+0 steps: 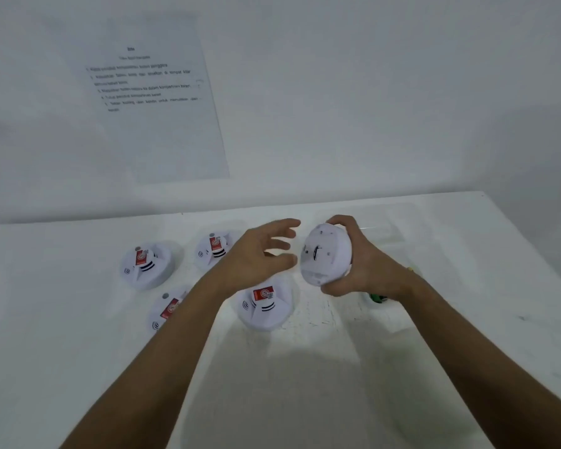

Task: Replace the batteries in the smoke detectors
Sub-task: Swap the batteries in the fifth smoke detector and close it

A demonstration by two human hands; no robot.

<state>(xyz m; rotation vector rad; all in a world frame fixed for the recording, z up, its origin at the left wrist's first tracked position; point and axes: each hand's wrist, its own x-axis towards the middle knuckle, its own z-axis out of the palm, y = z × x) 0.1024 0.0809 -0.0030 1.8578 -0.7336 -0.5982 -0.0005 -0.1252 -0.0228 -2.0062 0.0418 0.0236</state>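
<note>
White table [78, 367], scuffed near its middle. Printed sheet of paper [156, 102] fixed flat to the pale wall [386, 92] behind the table; its text is too blurred to read.

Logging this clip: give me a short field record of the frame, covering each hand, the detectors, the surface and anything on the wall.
right hand: grips held detector off the table, back side tilted toward camera
left hand: open, fingers spread, reaching toward it, holding nothing
detectors on table: four, face up, red labels; one at
table: white
wall sheet: printed page, text blurred
green item: partly hidden behind right wrist, unclear
</note>
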